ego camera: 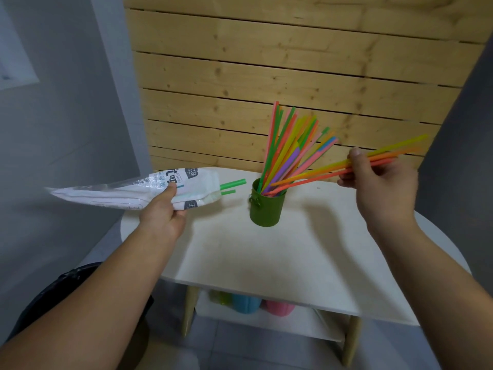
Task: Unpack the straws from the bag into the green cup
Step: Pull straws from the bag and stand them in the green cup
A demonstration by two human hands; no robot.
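Observation:
A green cup (265, 209) stands on the white table (293, 257), with several coloured straws (288, 145) fanning out of it. My right hand (378, 180), to the right of the cup, grips a few orange and yellow straws (333, 169); their lower ends reach into the cup's mouth. My left hand (166, 206) holds a white printed plastic bag (128, 190) level, left of the cup. Two green straws (232, 184) poke out of the bag's open end toward the cup.
A wooden slat wall (266, 62) rises behind the table. Blue and pink cups (261, 304) sit on a lower shelf under the tabletop. A dark bin (74, 284) stands at the lower left by the grey wall.

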